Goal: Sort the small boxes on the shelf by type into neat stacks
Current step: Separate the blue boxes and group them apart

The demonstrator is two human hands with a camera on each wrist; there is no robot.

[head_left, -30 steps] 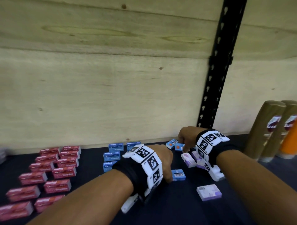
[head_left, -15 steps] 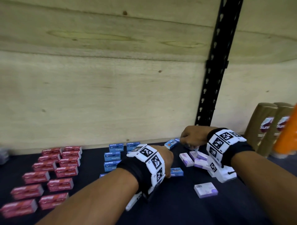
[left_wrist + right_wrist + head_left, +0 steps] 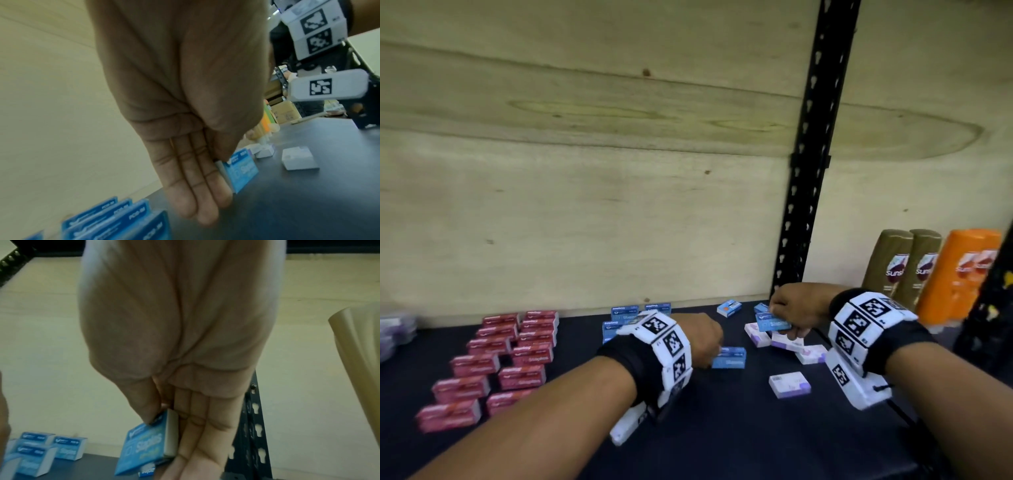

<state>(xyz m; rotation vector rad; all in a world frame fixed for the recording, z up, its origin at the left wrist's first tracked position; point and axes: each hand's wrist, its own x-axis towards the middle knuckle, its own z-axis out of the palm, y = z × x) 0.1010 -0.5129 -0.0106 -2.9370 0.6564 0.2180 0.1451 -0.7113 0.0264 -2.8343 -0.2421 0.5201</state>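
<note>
Lifted now, the right hand (image 3: 792, 303) pinches a blue staples box (image 3: 773, 323); the left hand (image 3: 703, 337) grips another blue box (image 3: 729, 358).

Stockroom: metal shelving upright (image 3: 810, 178), shampoo bottles (image 3: 904, 270), staple boxes (image 3: 517, 346).

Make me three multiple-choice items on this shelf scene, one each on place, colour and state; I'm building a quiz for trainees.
1. Where are the red boxes? A) left of the blue group B) right of the bottles C) against the black post
2. What colour is the box in the right hand? A) red B) blue C) orange
3. The left hand is: A) flat on the shelf B) holding a blue box C) gripping a bottle

A: they lie in rows at far left. B: wrist view shows blue. B: thumb and fingers pinch it.
</note>
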